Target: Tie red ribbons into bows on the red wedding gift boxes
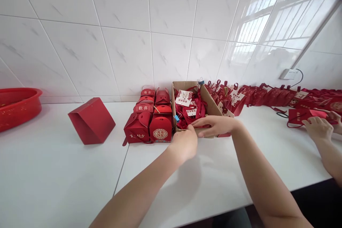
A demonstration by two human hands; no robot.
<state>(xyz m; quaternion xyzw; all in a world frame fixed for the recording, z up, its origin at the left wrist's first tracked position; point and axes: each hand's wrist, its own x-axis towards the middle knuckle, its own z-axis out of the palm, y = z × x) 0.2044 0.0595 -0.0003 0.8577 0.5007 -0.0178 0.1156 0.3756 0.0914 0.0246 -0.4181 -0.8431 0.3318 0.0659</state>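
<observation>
Left hand (185,142): bare, bent at the wrist, fingers curled inward at the near edge of the carton; fingertips hidden, so whether they grip anything cannot be told.

Right hand (217,124): bare, palm down over the same edge, fingers extended and loosely parted, tips close to the left hand.

Carton (212,102): brown cardboard, rectangular, open-topped, just beyond both hands; matte walls. A blue clip (176,118) sits on its left side; a binder clip (200,82) with wire handles, at the far right corner.

Red ribbons (202,106): glossy, flat, tangled in a heap inside the carton. Among them, white printed cards (184,97), flat and square-cornered.

Gift boxes (137,124): red folded card, packed in two columns beside the carton, left; curved flaps, pale lettering, one with a round patterned medallion.

Single red box (92,121): smooth card, angular with slanting facets, standing apart to the left.

Red basin (26,94): rounded, shiny rim, far left, partly in view.

Looped red packets (240,101): in a row to the right, ribbon loops upright, some with white tags.

Co-worker's hands (319,126): far right, at a flat red bag (296,115) with a cord.

Tabletop (213,178): white, smooth. Wall (123,0): glossy, grey-veined tiles.
</observation>
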